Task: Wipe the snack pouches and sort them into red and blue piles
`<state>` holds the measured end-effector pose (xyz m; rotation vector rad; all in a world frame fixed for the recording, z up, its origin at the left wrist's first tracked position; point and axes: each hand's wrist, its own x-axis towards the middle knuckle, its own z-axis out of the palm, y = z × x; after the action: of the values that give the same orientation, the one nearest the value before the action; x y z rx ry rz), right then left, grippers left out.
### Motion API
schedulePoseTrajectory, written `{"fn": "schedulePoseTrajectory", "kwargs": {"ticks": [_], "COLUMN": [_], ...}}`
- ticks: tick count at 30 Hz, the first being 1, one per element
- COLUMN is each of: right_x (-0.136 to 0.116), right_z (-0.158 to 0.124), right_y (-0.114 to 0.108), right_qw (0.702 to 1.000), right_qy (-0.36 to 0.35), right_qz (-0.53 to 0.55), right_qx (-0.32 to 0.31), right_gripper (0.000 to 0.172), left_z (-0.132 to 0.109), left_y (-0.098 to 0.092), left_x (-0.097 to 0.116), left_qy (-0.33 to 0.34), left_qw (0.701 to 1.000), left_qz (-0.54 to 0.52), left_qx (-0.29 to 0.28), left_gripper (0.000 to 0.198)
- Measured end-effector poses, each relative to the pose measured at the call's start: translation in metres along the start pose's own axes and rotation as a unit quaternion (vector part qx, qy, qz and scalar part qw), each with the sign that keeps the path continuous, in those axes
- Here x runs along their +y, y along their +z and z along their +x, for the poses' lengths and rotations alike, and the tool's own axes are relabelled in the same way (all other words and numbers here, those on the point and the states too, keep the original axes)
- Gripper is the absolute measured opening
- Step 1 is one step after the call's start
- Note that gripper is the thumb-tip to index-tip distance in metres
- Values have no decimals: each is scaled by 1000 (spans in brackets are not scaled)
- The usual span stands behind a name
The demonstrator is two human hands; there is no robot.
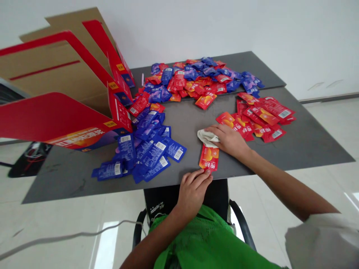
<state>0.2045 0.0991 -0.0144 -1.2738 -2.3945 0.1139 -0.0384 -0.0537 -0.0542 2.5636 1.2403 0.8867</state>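
One red sachet (209, 159), left hand (193, 194) touching, one cloth (206, 137), right hand (228, 140) pressing

The cloth (206, 137) is partly hidden under the right fingers (217, 130), and the small print on the sachet (209, 158) by the left fingers (198, 177) is unreadable.

You have two hands in view, your left hand (193, 192) and your right hand (228, 140); one cream cloth (207, 137); one lone red sachet (209, 158); three heaps of sachets, each too many to count: one mixed red-and-blue heap (193, 80), one blue heap (143, 149), one red heap (260, 117); at least two red-edged cardboard cartons (50, 71); one black chair (242, 224); one cable (70, 235).
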Motion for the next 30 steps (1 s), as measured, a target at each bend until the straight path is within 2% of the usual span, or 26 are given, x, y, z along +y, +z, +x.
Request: {"fn": "schedulePoseTrajectory", "kwargs": {"ticks": [3,6,7,9,11,14,18,21,23,25,27,28,30], "right_x": [-2,-32,-45,-67,-78,-69,-27,1,7,0,-20,-33,-59], "right_z": [6,-14,-24,-44,-58,-58,-25,3,10,4,-14,-25,-47], "right_y": [-18,-33,-35,-32,-22,-5,7,3,-7,-19,-29,-31,-29], "right_qw": [998,991,994,997,993,994,999,1000,999,995,991,992,998], "right_qy": [25,30,12,-39,-75,-63,-20,2,25,47,49,39,-10], "right_qz": [-9,29,45,70,91,89,44,12,-7,-9,10,24,54], "right_qx": [60,124,102,19,-29,-34,-10,3,36,92,123,122,45], "right_gripper": [44,50,51,50,49,48,45,41,43,48,54,56,58], "left_z": [0,1,1,1,1,2,2,1,0,-1,-1,0,1], "left_y": [0,-1,-1,-2,-3,-3,-2,-1,0,0,-1,-1,-2], "left_x": [0,1,1,1,1,1,1,0,0,0,1,1,2], "left_qy": [-7,-8,-7,-7,-8,-10,-10,-10,-11,-15,-18,-17,-15], "left_qw": [1000,1000,1000,1000,1000,1000,1000,1000,1000,1000,1000,1000,1000], "left_qz": [-6,-10,-11,-7,-4,-8,-15,-13,-11,-10,-10,-12,-16], "left_qx": [-2,-1,1,1,-7,-13,1,-4,-9,-17,-16,-12,-4], "left_gripper": [21,21,21,16,13,17,21,21,21,22,23,22,20]}}
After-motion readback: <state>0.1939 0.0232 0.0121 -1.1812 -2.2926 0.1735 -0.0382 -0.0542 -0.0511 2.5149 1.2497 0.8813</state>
